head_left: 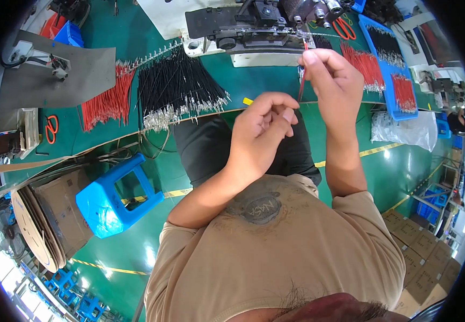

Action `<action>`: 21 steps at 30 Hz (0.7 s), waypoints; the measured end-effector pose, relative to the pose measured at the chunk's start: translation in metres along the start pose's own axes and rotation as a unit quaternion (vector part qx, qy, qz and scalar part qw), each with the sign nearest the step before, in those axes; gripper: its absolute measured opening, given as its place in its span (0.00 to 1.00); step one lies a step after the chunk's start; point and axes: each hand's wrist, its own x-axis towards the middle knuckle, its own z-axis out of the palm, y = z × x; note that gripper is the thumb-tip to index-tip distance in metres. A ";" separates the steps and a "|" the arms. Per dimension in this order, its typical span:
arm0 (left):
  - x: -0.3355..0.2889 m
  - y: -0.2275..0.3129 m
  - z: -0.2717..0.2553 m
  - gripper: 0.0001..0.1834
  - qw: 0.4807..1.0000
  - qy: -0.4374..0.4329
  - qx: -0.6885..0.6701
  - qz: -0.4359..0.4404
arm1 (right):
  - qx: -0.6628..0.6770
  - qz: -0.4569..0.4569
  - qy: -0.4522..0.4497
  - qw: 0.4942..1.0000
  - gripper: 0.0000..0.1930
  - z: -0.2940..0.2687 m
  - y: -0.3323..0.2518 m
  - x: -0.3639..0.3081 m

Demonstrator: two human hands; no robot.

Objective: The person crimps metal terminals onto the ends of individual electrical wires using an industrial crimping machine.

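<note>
A thin red wire (302, 86) hangs near the head of a bench machine (259, 40), pinched between the thumb and index finger of my right hand (337, 80). Its upper end reaches up to the machine. Below and to the left, my left hand (264, 126) has its fingers curled in, the index fingertip close to the wire's lower end. Whether those fingers grip anything is hidden. Left of the machine, a fan of black wires (176, 80) with metal ends hangs over the table edge beside red wires (111, 99). Another bunch of red wires (358, 64) lies right of my right hand.
A blue tray (391, 102) with black and red wire bundles sits at the right. Orange-handled scissors (56, 124) lie at the left. A blue stool (98, 206) and large cardboard reels (31, 231) stand below left; stacked cartons (420, 241) are at lower right.
</note>
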 end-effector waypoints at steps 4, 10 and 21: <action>0.009 0.008 -0.002 0.09 0.998 0.046 0.003 0.037 | 0.040 -0.015 -0.041 0.998 0.07 -0.008 -0.007 -0.016; 0.026 0.018 0.010 0.10 0.997 0.032 0.014 0.074 | 0.061 -0.033 -0.082 0.994 0.06 -0.023 -0.005 -0.029; 0.030 -0.002 0.033 0.05 0.993 0.073 0.075 0.059 | 0.016 -0.021 -0.196 0.980 0.06 -0.064 0.019 -0.038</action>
